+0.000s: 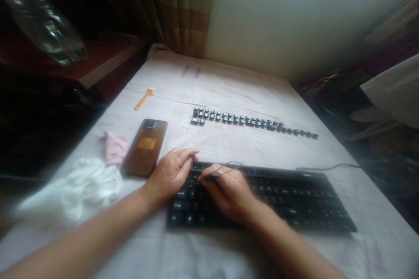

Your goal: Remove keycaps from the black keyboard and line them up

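A black keyboard lies on the pale bedsheet in front of me, with keys still seated over its lower and right parts. At its upper left corner rests my left hand, fingers stretched out and nothing visible in them. My right hand is over the keyboard's left part, pinching a thin dark tool with slender wire-like ends; its tip points down at the keys. The tool's exact kind is too blurred to tell. Beyond the keyboard, loose black keycaps lie in slanting rows.
A brown phone lies face down left of my left hand. Near it are a pink cloth and a crumpled white cloth. Farther back lies an orange-handled brush. A cable runs off right. A wooden shelf borders the left.
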The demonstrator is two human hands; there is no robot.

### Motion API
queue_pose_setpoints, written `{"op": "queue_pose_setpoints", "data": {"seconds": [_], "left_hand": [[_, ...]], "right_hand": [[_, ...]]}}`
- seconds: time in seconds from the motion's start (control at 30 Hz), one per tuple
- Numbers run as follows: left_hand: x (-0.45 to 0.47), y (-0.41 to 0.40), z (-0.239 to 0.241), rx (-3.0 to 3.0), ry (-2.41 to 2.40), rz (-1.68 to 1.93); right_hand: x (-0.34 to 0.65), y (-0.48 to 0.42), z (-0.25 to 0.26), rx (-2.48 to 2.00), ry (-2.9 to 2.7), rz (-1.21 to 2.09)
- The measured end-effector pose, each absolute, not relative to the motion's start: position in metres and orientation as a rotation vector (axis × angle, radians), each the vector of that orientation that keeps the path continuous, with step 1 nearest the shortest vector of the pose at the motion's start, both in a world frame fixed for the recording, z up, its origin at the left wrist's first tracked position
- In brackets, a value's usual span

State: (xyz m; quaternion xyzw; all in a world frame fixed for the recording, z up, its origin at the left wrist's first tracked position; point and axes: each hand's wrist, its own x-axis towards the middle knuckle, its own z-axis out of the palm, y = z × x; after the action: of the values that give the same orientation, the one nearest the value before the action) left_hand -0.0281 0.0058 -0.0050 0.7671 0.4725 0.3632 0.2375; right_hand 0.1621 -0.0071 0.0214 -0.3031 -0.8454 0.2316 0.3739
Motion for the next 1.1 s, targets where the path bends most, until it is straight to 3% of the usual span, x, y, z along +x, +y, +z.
{"op": "queue_pose_setpoints", "data": {"seconds": [0.37,0.67,1.1], "left_hand": [[-0.028,0.006,-0.005,2.152,1.292,0.989],[-0.03,-0.001,0.008,2.367,1.018,0.978],[-0.024,-0.004,0.012,2.143,1.137,0.885]], "right_hand": [[0.171,-0.007,0.023,-1.055,-1.691,1.039],[0.176,-0.009,0.021,-1.08,-1.665,0.926],[0.167,-0.014,0.031,-0.941,-1.857,0.666]]}}
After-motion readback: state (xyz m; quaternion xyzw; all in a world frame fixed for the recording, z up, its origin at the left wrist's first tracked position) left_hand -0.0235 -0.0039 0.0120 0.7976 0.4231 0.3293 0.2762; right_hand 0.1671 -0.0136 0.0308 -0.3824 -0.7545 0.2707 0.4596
